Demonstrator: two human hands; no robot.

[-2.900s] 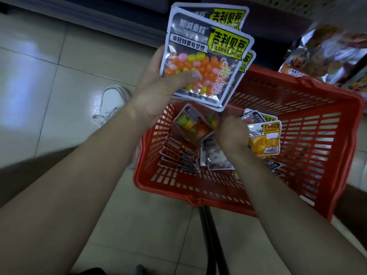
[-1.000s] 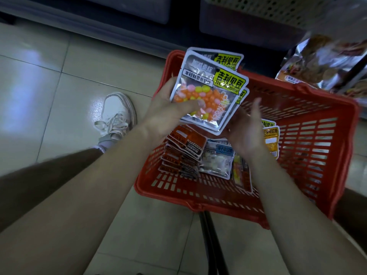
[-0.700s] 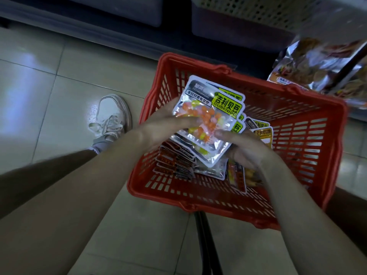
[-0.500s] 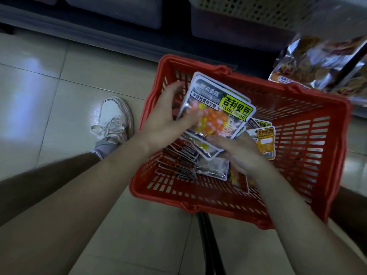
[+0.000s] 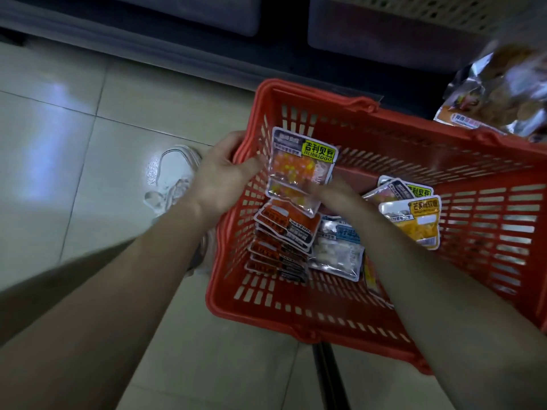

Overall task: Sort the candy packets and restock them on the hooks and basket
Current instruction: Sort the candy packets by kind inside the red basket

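Packets [image 5: 299, 170], pinched in left hand [image 5: 219, 182], hide fingertips of right hand [image 5: 336, 193]; its grip unclear.

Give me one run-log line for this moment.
phase: sorting | left hand: grips silver jelly-bean packets with yellow-green labels over red plastic slatted basket | right hand: at packets' lower edge, grip unclear

Glossy pale floor tiles [image 5: 88, 137], light glare; dark shelf base [image 5: 165, 51] behind

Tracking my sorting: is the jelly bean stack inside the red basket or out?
Inside. The jelly bean stack, held by the left hand, sits within the red basket walls.
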